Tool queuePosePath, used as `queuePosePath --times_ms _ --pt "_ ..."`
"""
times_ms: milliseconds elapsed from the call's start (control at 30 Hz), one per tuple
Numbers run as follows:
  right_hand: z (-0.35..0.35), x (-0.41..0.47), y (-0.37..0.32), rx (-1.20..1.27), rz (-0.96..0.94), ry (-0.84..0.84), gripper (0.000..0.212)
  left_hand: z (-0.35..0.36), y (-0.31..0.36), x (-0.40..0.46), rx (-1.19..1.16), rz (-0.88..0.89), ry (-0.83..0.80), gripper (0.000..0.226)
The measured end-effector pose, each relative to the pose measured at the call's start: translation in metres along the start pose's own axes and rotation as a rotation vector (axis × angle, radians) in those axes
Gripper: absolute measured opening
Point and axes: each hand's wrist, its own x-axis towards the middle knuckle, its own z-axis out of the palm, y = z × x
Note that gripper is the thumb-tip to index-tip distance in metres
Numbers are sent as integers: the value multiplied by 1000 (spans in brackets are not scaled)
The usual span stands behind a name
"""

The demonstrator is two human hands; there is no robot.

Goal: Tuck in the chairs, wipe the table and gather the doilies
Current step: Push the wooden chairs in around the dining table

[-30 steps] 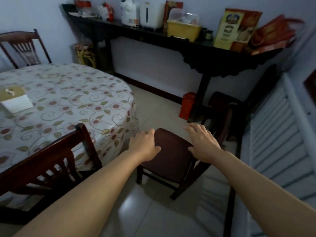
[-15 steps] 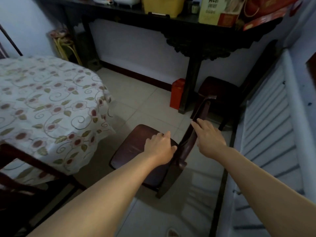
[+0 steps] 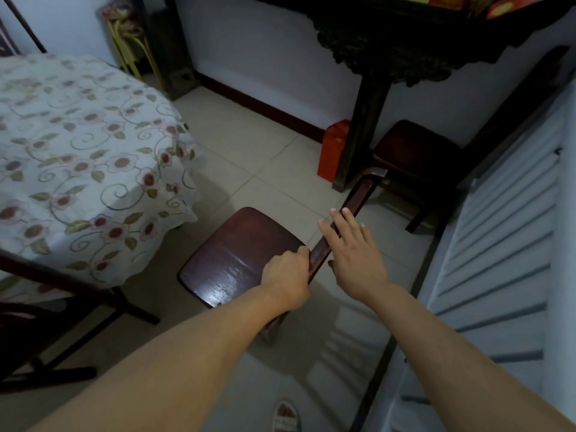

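The worktop [image 3: 56, 145], a round table draped in a white floral cloth [image 3: 93, 169], fills the left of the scene, its hem hanging just beside the near chair. Along the far wall stands a dark carved console [image 3: 389, 51], one leg reaching the tiled floor [image 3: 249, 145] at centre right. A pale ribbed panel [image 3: 505, 244] occupies the right edge. The dark wooden chair [image 3: 240, 257] stands on the floor at centre, its glossy seat facing the worktop and apart from it, not yet tucked beneath; its top rail runs diagonally from near centre to far right. A second dark chair [image 3: 411, 151] sits far right, partly under the console, and part of another chair frame [image 3: 78, 304] shows under the worktop at near left. A yellow stool [image 3: 131, 48] stands at the far left wall. An orange-red box [image 3: 333, 151] rests on the floor against the console leg. The left hand [image 3: 286, 272] grips the near end of the top rail, fingers curled around it. The right hand [image 3: 352, 254] lies open along the rail farther out, fingers straight and touching the wood. A sandalled foot [image 3: 285, 416] shows at the near edge.
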Motion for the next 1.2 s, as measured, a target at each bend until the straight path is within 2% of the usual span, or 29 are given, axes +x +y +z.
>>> queuePosePath --times_ms 133,267,467,600,733,867,967,1200 --pt "-8 20 -4 -24 -110 23 76 -16 -29 -3 -13 -10 -45 30" --pt "-18 56 -31 -4 -186 95 67 -41 -79 -11 -11 -24 -49 32" --pt "-28 132 -96 0 -322 263 53 -93 -165 -6 14 -172 91 50" --pt "-47 184 -131 6 -411 143 61 -114 -218 6 89 -287 178 49" --pt "-60 230 -158 17 -436 102 54 -130 -252 23 93 -353 275 47" --pt "-75 270 -169 -97 -462 16 56 -139 -268 42 63 -369 353 47" --pt "-88 300 -178 -112 -483 -68 47 -151 -283 57 34 -413 383 43" --pt "-107 376 -202 -63 -620 -45 46 -193 -328 88 23 -531 382 42"
